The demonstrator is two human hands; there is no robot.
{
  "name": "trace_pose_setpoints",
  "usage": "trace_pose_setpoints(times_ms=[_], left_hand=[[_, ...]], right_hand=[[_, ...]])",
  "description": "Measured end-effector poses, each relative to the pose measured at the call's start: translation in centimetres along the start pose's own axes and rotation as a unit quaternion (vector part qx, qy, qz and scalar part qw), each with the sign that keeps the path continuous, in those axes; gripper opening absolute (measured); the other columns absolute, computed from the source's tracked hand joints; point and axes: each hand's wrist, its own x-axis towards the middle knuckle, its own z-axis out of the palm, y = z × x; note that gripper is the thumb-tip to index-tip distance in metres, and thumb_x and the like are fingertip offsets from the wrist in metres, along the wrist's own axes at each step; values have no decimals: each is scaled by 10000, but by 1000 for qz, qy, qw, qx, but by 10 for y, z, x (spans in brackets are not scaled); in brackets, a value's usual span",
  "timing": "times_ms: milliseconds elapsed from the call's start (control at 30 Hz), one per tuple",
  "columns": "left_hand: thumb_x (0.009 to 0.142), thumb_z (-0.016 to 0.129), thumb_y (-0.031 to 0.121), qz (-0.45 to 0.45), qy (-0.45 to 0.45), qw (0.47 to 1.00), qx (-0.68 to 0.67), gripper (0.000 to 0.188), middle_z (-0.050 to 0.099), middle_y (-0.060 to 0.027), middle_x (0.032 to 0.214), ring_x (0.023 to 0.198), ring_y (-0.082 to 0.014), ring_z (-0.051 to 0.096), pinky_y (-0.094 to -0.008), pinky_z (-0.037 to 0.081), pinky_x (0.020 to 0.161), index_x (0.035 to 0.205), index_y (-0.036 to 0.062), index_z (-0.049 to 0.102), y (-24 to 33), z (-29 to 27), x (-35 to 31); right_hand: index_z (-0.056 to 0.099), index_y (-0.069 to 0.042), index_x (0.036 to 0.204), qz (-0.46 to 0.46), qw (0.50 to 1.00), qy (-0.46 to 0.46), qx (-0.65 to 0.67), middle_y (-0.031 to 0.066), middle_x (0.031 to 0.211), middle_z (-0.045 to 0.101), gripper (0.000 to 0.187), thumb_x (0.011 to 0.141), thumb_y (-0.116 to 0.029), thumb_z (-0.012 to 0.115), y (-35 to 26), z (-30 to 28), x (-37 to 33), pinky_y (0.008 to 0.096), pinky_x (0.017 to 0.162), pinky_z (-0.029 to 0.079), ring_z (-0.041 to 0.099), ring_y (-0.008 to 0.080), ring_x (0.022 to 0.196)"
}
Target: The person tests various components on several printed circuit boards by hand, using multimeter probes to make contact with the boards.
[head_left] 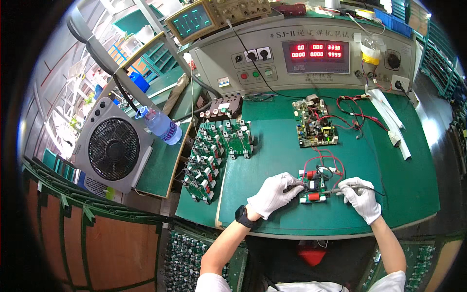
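A small green circuit board point(314, 187) with red coils and a black part lies on the green bench mat in front of me. My left hand point(275, 195), in a white glove, is closed at the board's left edge, with a small dark thing between its fingertips that I cannot make out. In my right hand point(361, 198), also gloved, is a grey test probe point(334, 191), its tip pointing at the board's right side. A dark cable trails from the probe past the right hand. Red and black leads point(335, 156) run from the small board toward a larger populated circuit board point(315, 121) behind it.
Several green boards point(202, 168) stand at the left of the mat. A test console point(311, 56) with red digits spans the back, below an oscilloscope point(194, 22). A fan point(114, 146) and water bottle point(160, 125) stand further left; white strips point(389, 119) lie at right.
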Motion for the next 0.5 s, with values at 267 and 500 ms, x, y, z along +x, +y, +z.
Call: trace_pose_setpoints(times_ms=[267, 500], left_hand=[[875, 816, 113, 39, 27, 998, 28, 125, 723, -141, 856, 751, -293, 700, -342, 546, 678, 892, 12, 744, -10, 4, -3], [864, 828, 125, 38, 35, 997, 58, 128, 748, -118, 873, 749, -246, 713, -336, 548, 678, 947, 43, 774, -8, 3, -4]], right_hand=[[710, -19, 1120, 34, 999, 38, 13, 71, 900, 747, 152, 1019, -125, 669, -20, 5, 2, 233, 570, 484, 611, 60, 660], [706, 24, 1089, -133, 991, 20, 1, 98, 1003, 758, 169, 993, -115, 694, -58, 38, 31, 235, 660, 555, 719, 112, 835]])
